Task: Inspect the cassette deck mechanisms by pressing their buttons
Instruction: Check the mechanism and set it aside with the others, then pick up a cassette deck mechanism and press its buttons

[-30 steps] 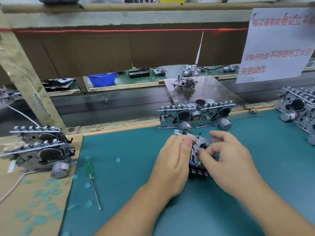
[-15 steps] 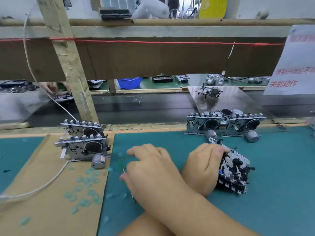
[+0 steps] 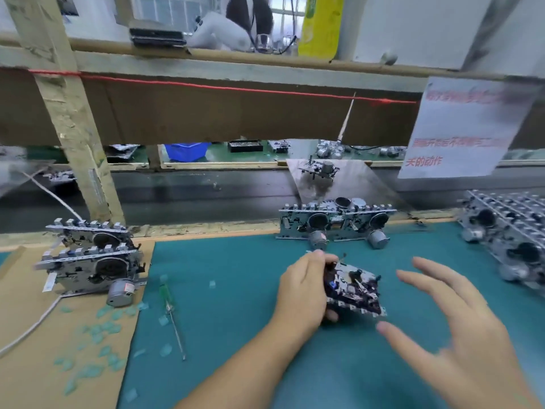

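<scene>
1. Electronics assembly workshop, a factory line bench.
2. Teal anti-static work mat [image 3: 236, 290] laid beside a brown cardboard sheet [image 3: 38, 335].
3. Stacked grey metal cassette deck mechanisms with round motors [image 3: 91, 261] at left, more in a row [image 3: 336, 222] at the back, more piled at right [image 3: 507, 231].
4. Dark conveyor belt [image 3: 191, 196] behind the bench.
5. Green-handled screwdriver [image 3: 169, 302] on the mat.
6. White paper notice with red characters [image 3: 463, 128] hung from a rough wooden shelf frame [image 3: 70, 119].
</scene>
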The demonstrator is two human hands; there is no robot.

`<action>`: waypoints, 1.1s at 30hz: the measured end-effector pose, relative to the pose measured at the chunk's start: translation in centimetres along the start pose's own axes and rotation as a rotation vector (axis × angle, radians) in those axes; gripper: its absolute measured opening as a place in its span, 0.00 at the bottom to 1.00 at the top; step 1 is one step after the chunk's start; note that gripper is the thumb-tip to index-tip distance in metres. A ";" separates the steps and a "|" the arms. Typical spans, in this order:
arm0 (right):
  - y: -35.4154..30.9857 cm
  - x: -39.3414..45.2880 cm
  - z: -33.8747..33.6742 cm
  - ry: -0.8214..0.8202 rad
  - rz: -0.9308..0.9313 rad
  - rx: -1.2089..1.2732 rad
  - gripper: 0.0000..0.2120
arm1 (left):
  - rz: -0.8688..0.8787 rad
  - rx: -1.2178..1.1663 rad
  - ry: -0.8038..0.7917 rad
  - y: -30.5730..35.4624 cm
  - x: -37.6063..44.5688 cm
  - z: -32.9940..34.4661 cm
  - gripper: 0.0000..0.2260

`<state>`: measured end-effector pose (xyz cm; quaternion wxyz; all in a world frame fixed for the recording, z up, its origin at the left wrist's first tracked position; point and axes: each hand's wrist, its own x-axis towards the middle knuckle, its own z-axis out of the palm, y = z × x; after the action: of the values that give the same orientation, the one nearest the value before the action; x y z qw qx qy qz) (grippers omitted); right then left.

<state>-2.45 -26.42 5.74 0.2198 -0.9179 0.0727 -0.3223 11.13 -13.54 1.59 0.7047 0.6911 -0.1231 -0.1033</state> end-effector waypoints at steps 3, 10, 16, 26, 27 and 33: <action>3.6 -1.5 -2.2 -0.130 -0.079 -0.153 0.36 | -0.113 -0.056 -0.066 0.0 -1.4 3.5 0.17; 9.4 -2.1 -7.6 0.057 0.013 -0.207 0.23 | -0.294 -0.255 -0.244 3.2 -2.0 15.4 0.17; 13.8 -3.2 -13.6 0.064 0.126 -0.320 0.23 | -0.223 -0.219 -0.458 4.6 -1.8 22.7 0.17; 21.9 6.0 -24.6 0.413 0.268 -0.438 0.13 | 0.199 0.405 -0.360 0.8 7.4 26.7 0.17; 23.5 8.1 -25.3 0.407 0.302 -0.467 0.12 | 0.244 0.462 -0.358 0.4 8.1 27.0 0.14; 33.3 16.9 -25.1 0.066 0.570 -0.653 0.24 | 0.461 0.899 -0.377 -3.3 9.4 28.2 0.23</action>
<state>-4.66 -69.73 17.71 -0.0043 -0.8716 0.4285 -0.2381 11.24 -43.33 -1.05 0.3092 0.8492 -0.4280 -0.0055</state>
